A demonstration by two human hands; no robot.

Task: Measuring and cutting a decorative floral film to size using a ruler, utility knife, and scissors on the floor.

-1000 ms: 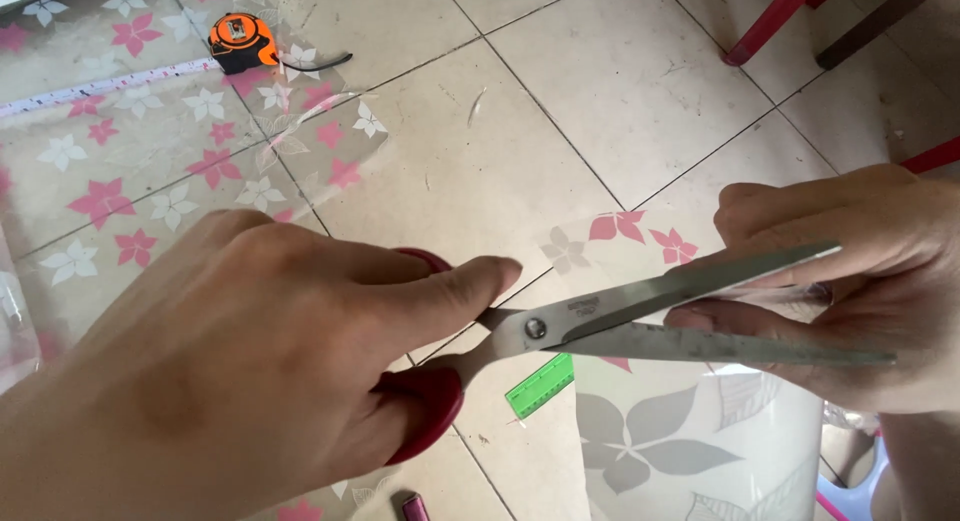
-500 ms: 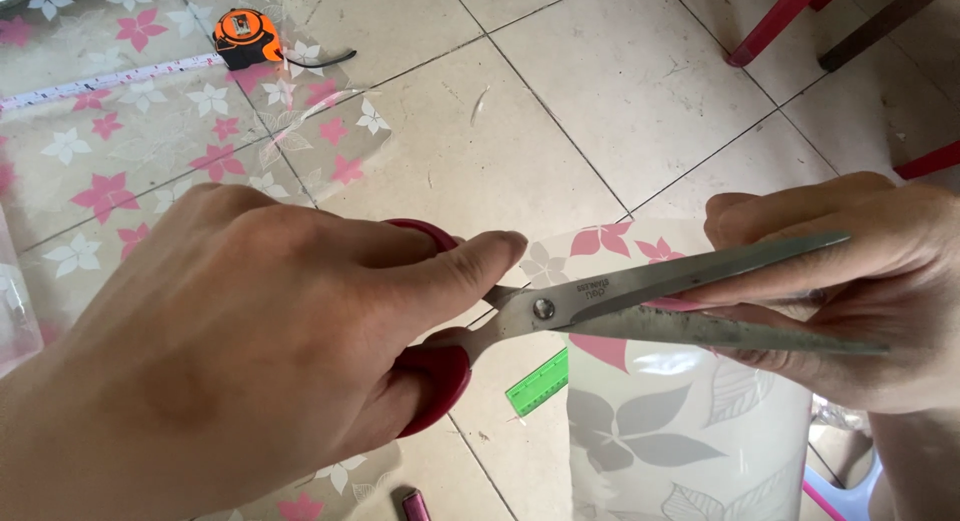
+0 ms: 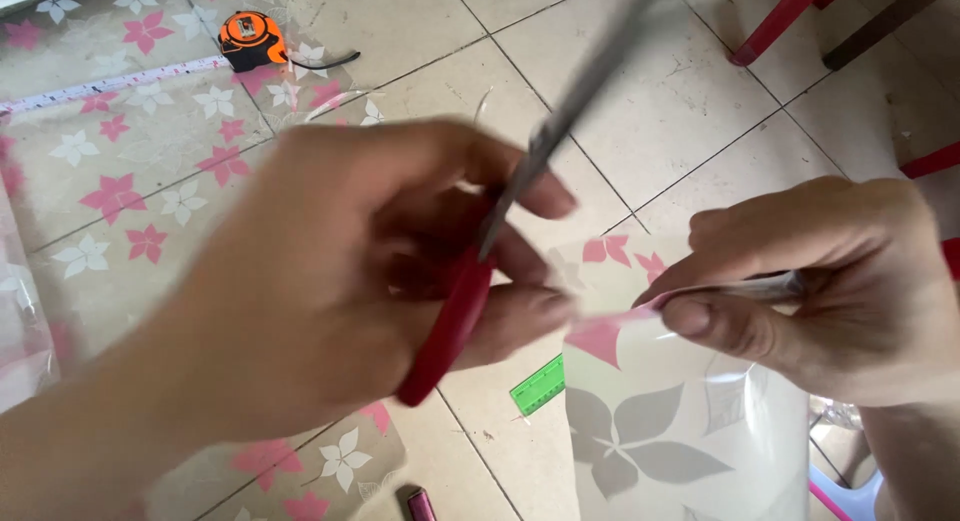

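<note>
Below, a tiled floor (image 3: pixel 660 111) lies under a clear plastic sheet (image 3: pixel 130 181) printed with pink and white flowers. Closer, the left hand (image 3: pixel 330 301) is clenched around the red handles of a pair of scissors (image 3: pixel 470 281), whose blurred blades rise up and away from that grip. Just beside it, the right hand (image 3: pixel 840 291) pinches the top edge of a second flowered sheet (image 3: pixel 680 431), which hangs down from the thumb and fingers. Between and below the two grips, a small green ruler (image 3: pixel 538 385) lies on the tiles. Well beyond the left hand, an orange tape measure (image 3: pixel 250 39) rests on the printed plastic, its white tape running left.
</note>
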